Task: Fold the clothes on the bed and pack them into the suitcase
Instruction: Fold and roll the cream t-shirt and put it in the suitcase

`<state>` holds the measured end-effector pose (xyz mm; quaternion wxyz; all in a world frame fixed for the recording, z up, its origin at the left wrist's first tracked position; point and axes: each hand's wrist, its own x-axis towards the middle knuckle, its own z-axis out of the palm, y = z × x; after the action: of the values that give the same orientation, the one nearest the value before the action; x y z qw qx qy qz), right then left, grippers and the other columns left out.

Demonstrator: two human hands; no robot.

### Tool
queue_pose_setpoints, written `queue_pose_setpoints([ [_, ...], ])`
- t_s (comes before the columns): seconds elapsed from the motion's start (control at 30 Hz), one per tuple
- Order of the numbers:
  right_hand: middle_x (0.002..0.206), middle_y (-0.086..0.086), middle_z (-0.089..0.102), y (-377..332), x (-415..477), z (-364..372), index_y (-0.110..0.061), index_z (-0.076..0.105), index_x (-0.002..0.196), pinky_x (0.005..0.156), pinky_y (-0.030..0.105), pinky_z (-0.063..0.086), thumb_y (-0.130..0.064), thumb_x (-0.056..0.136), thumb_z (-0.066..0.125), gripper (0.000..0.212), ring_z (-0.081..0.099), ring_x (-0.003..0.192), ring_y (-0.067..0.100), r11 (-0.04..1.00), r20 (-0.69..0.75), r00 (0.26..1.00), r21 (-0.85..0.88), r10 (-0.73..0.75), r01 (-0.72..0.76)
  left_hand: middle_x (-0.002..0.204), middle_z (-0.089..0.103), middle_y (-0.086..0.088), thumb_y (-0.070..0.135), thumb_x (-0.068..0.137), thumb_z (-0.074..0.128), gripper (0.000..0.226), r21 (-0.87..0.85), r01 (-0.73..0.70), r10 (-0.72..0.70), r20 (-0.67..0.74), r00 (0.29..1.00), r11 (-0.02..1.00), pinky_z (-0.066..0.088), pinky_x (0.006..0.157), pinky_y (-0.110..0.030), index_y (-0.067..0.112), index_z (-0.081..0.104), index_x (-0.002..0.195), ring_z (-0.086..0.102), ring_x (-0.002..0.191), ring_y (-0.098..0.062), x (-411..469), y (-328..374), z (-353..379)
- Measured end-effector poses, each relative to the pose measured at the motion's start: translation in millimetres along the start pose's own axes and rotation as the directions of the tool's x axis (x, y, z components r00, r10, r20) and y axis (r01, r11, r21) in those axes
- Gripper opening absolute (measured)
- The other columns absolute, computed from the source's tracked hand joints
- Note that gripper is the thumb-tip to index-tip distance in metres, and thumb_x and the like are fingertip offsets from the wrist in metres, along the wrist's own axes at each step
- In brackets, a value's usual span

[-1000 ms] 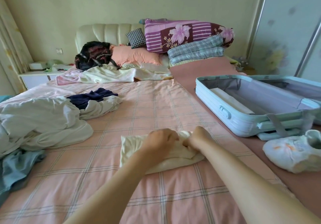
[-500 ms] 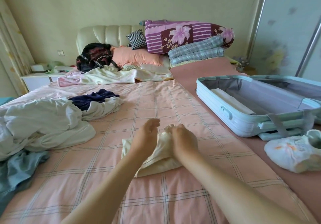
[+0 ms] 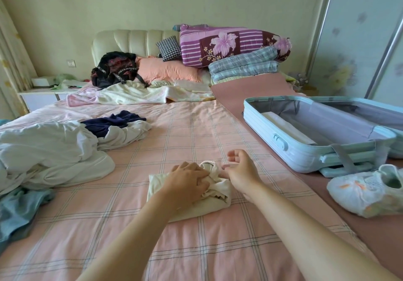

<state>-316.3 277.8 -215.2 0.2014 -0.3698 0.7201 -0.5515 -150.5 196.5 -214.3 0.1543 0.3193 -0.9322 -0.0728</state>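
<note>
Pressing down on the cream garment (image 3: 216, 195) is your left hand (image 3: 187, 180), fingers laid nearly flat over the bunched folds and pinching nothing. Your right hand (image 3: 239, 169) sits just right of the bundle, fingers spread and loose, holding nothing (whether it brushes the cloth edge, cannot tell).

Location: bundle lies on the bed (image 3: 196, 128), near centre, well left of the open suitcase (image 3: 294, 149).

Handling, judged: light, soft, limp cloth with no stiffness, so the folds will likely spring open once pressure comes off. Right end looks rumpled, not squared.

Grip advice: slide one flat hand under the near long edge, clamp the top with the other, and lift as a sandwich. Pinching a corner would probably unroll it.

Unfolded white pile (image 3: 54, 149) and navy piece (image 3: 113, 121) lie at far left.
</note>
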Motion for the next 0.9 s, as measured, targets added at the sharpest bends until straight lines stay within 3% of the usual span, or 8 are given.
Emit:
queue_pose_setpoints([
  [0.17,0.146,-0.014,0.050,13,-8,14,-0.034,0.051,0.140,0.116,0.040,0.034,-0.044,0.096,0.052,0.046,0.044,0.138,0.012,0.869,0.377,0.912,-0.383,-0.161,0.312,0.136,0.051,0.022,0.047,0.097,0.047,0.035,-0.028,0.017,-0.016,0.031,0.999,0.999,0.029,0.109,-0.032,0.040,0.062,0.128,0.041,0.127,-0.009,-5,-7,5],
  [0.27,0.167,-0.005,0.014,13,-10,29,-0.025,0.024,0.159,0.125,0.039,0.012,-0.040,0.102,0.039,0.061,0.009,0.155,0.016,0.701,0.440,0.886,-0.587,-0.144,0.405,0.112,0.067,0.012,0.022,0.096,0.049,0.025,-0.312,0.124,-0.171,-0.126,0.977,0.942,0.044,0.091,-0.028,0.027,0.072,0.104,0.060,0.107,-0.012,-5,-14,2],
  [0.4,0.168,0.002,-0.005,6,-20,50,-0.011,0.007,0.161,0.123,0.029,-0.004,-0.029,0.102,0.028,0.065,-0.007,0.155,0.017,0.699,0.517,0.850,-0.571,-0.101,0.430,0.129,0.060,0.005,0.012,0.101,0.042,0.034,-0.407,0.056,-0.189,-0.295,0.937,0.912,0.036,0.098,-0.021,0.021,0.062,0.127,0.051,0.123,-0.011,3,-13,-10],
  [0.5,0.166,0.009,0.016,-3,-24,50,-0.004,0.030,0.155,0.123,0.026,0.001,-0.034,0.086,0.024,0.076,0.005,0.155,0.019,0.839,0.492,0.864,-0.420,-0.108,0.344,0.142,0.053,0.003,0.017,0.103,0.038,0.040,-0.400,0.007,-0.053,-0.104,0.993,0.916,0.029,0.109,-0.023,0.019,0.051,0.141,0.044,0.133,-0.013,1,-2,-6],
  [0.57,0.155,0.010,0.042,-9,-24,42,-0.004,0.056,0.138,0.122,0.027,0.019,-0.032,0.092,0.039,0.057,0.032,0.148,0.019,0.977,0.422,0.902,-0.136,-0.094,0.166,0.152,0.043,0.001,0.022,0.105,0.033,0.045,-0.250,-0.021,0.024,0.006,1.000,0.968,0.024,0.115,-0.025,0.018,0.039,0.149,0.036,0.140,-0.011,-4,-7,8],
  [0.67,0.114,0.003,0.073,-4,-20,34,-0.019,0.072,0.104,0.096,0.029,0.052,-0.008,0.094,0.055,0.023,0.066,0.109,0.017,0.958,0.207,0.972,0.238,0.110,-0.159,0.165,0.013,0.003,0.030,0.106,0.024,0.054,0.035,-0.024,0.019,0.114,0.993,0.999,0.012,0.122,-0.036,0.018,0.014,0.158,0.011,0.151,-0.011,-8,-17,20],
  [0.8,0.093,-0.009,0.062,3,-21,36,-0.024,0.060,0.096,0.081,0.030,0.047,-0.020,0.089,0.055,0.010,0.058,0.092,0.015,0.942,0.153,0.987,-0.335,0.047,0.007,0.166,0.004,0.009,0.036,0.106,0.020,0.057,0.154,0.032,-0.057,0.161,0.985,0.988,0.000,0.123,-0.043,0.022,0.007,0.159,0.001,0.153,-0.013,-13,-12,17],
  [0.9,0.082,-0.006,0.066,-6,-29,40,-0.022,0.061,0.086,0.076,0.032,0.051,-0.026,0.084,0.055,0.008,0.063,0.087,0.021,0.913,0.226,0.974,-0.403,0.029,0.066,0.165,0.008,0.010,0.041,0.103,0.025,0.058,0.217,0.084,-0.114,0.129,0.985,0.973,-0.005,0.121,-0.045,0.029,0.013,0.158,-0.002,0.152,-0.014,-18,-14,9],
])
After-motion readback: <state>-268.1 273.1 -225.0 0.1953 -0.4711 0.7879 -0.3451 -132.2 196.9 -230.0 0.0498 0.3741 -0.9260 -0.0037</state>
